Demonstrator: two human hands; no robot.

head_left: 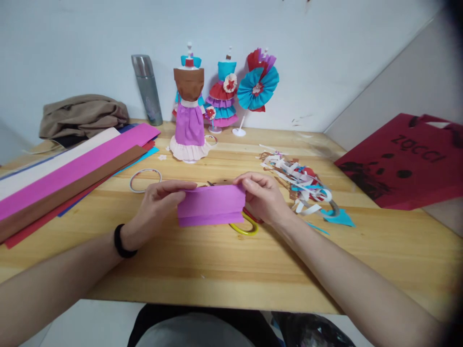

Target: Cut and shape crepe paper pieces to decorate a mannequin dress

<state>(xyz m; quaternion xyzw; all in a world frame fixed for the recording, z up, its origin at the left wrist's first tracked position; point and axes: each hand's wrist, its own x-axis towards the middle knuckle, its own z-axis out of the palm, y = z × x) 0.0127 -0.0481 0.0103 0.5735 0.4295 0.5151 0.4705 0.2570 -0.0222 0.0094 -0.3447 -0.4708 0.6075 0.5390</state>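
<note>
Between my two hands a small purple strip of crepe paper (211, 205) is held up above the table, with a fold line along its lower part. My left hand (155, 205) pinches its upper left corner between thumb and fingers. At the upper right corner, my right hand (265, 197) grips it the same way. Behind and below the paper lie scissors with a yellow handle (249, 232), partly hidden by the paper and my right hand. A roll of tape (145, 180) rests flat on the table just beyond my left hand.
Several small dress stands, including one with a brown top and purple skirt (189, 124), stand by the wall. Folded paper sheets (72, 168) lie left. Paper scraps (304, 180) are heaped right. A flask (147, 91), brown cloth (83, 117) and red bag (405, 164) stand around.
</note>
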